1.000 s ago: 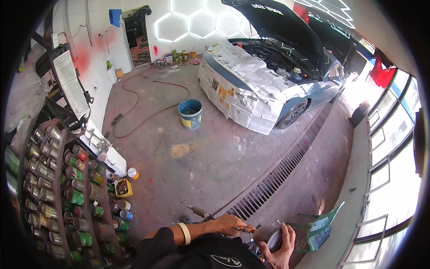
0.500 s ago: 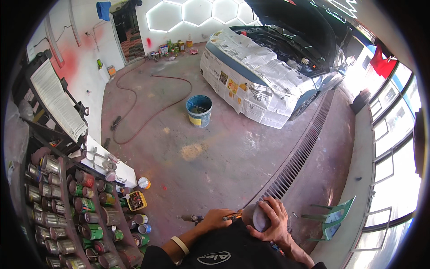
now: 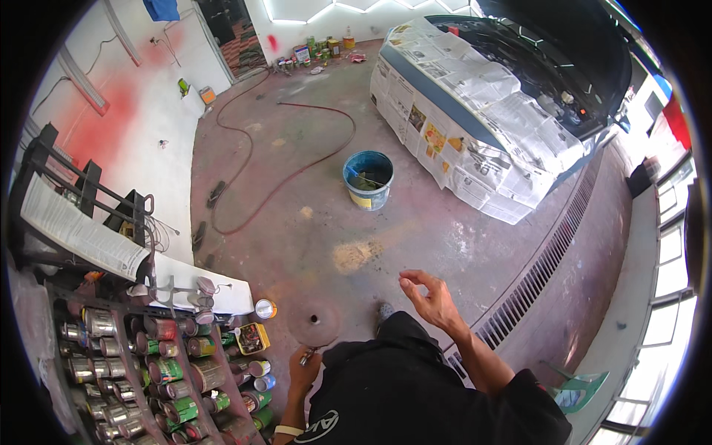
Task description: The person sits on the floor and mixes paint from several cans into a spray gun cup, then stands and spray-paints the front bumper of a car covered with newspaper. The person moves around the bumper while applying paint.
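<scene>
1. Through the head camera I had the left hand [image 3: 302,370] low at the near left, its fingers curled closed around a spray gun [image 3: 305,359]; only a small metal part showed clearly.
2. A round, pinkish-grey disc [image 3: 314,334] with a dark hole showed just beyond those fingers; I could not tell whether it was the gun's cup.
3. I had the right hand [image 3: 430,298] out to the right above the floor [image 3: 297,256], half open, thumb and fingers loosely bent, holding nothing.
4. Between the two hands, a grey shoe [image 3: 384,311] showed.
5. At the near left I saw paint cans [image 3: 180,409] in rows, with a yellow tub [image 3: 252,339] beside them.
6. Farther out, a blue bucket [image 3: 368,196] stood near the middle, a red hose [image 3: 315,162] looping to its left.
7. At the far right was a car [image 3: 446,98], its front draped in newspaper [image 3: 454,154]; a drain grate [image 3: 549,267] ran nearby, and a green chair [image 3: 586,387] stood near right.
</scene>
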### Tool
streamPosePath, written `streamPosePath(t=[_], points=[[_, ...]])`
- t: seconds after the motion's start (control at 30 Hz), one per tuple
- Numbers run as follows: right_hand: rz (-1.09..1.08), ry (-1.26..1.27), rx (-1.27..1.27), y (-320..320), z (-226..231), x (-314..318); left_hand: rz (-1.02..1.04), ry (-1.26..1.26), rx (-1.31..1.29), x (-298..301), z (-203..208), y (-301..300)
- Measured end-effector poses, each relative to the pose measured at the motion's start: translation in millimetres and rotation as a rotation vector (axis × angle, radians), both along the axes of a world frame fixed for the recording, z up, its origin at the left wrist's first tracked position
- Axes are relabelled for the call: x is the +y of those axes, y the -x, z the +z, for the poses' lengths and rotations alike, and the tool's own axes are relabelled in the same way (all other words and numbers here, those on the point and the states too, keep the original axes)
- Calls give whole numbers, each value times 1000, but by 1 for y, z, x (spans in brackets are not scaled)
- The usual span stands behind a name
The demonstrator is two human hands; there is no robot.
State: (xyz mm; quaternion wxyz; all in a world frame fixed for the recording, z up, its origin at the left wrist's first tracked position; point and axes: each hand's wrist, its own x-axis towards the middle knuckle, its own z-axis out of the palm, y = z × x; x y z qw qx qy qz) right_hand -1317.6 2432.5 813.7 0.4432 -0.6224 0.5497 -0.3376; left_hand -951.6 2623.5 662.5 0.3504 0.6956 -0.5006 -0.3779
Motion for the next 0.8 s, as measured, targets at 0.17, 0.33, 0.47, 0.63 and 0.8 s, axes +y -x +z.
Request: streamPosePath(t=[0.17,0.33,0.47,0.63,0.8], points=[[219,-229,154,-64,-93,-165,405,158,12,-64,1,-20],[573,-386,239,-131,-215,-295,830,2,239,-140,-46,-41],[718,-441,483,-176,-273,-396,994,-193,392,-222,-51,-63],[583,-372,617,-180,-352,-545,1134,-215,376,-271,-84,-90],[391,-284,764,-189,-427,-676,1324,-166,299,-308,-47,-56]])
